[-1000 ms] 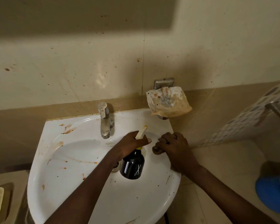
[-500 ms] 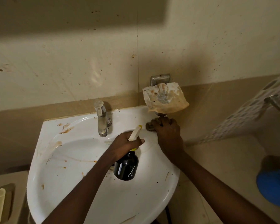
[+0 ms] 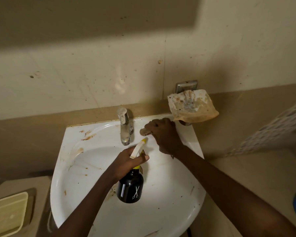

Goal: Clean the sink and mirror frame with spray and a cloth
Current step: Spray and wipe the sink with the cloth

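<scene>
Soft cloth [image 3: 144,131] is bunched under our right hand [image 3: 162,134], fingers curled on it; left hand [image 3: 128,159] grips the smooth, probably slippery spray bottle [image 3: 130,187] at its neck.

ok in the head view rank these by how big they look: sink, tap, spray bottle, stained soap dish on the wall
1. sink
2. spray bottle, partly hidden by the left hand
3. soap dish, close to the bottle, and farther from the camera, so unsure
4. tap
</scene>
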Available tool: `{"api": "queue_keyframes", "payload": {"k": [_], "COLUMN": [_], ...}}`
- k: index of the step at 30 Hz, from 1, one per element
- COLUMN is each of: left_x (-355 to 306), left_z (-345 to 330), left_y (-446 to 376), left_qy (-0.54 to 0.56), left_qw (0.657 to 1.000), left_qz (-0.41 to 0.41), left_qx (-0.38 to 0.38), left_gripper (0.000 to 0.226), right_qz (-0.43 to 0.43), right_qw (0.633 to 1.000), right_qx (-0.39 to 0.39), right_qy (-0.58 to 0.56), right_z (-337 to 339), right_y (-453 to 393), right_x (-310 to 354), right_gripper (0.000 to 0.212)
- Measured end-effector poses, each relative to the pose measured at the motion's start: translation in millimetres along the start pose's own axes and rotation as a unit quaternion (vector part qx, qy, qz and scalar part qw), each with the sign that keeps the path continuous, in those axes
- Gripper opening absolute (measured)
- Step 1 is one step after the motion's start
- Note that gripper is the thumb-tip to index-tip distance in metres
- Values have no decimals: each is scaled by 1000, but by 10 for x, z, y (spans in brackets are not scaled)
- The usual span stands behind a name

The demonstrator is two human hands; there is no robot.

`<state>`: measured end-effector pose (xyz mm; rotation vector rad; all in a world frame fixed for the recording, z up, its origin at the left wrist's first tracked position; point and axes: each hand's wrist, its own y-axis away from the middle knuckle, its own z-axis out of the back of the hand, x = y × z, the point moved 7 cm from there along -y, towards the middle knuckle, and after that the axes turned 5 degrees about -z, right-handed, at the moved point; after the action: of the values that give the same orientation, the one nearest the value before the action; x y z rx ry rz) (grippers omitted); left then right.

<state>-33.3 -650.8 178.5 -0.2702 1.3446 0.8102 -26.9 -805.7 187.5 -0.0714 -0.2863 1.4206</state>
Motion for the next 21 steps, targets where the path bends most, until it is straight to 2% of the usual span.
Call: {"api": "queue_keyframes", "payload": {"k": [2,3,6,8,10,13,15,16,18,20,21], "left_x": [6,10,47,58,53,44,53,70,118,133,116], "left_z": [-14,-11,-10,-36,-66,-124,-96,-73,-33,-14,-12], "left_y": [-11,-28,-59,-65,-61,-78,-95,-98,-98,-74,-69], "left_qy": [-2,-4,3,17,27,38,28,23,16,20,22], "left_qw": [1000,1000,1000,999,999,999,999,999,999,999,999], "left_qz": [-2,-1,-1,-3,0,-1,-4,-5,-4,-2,-2], "left_qx": [-7,-15,-28,-29,-34,-31,-33,-35,-33,-28,-26], "left_gripper": [31,31,46,47,49,49,47,46,45,45,45], "right_qz": [-39,-32,105,145,108,-42,-116,-96,3,115,156], "right_qw": [999,999,994,986,989,998,993,995,999,991,985], "right_qx": [-19,-19,34,55,5,-47,-16,-7,17,56,62], "right_qy": [4,-1,-23,-67,-102,-23,-26,-30,-30,-35,-41], "right_z": [54,71,7,64,163,79,-23,-28,-72,-63,-21], "right_y": [-120,-166,-74,119,188,28,-183,-260,-260,-55,38], "right_x": [42,104,129,-85,-282,-196,51,193,299,206,114], "right_gripper": [52,50,56,32,30,39,55,57,60,64,58]}}
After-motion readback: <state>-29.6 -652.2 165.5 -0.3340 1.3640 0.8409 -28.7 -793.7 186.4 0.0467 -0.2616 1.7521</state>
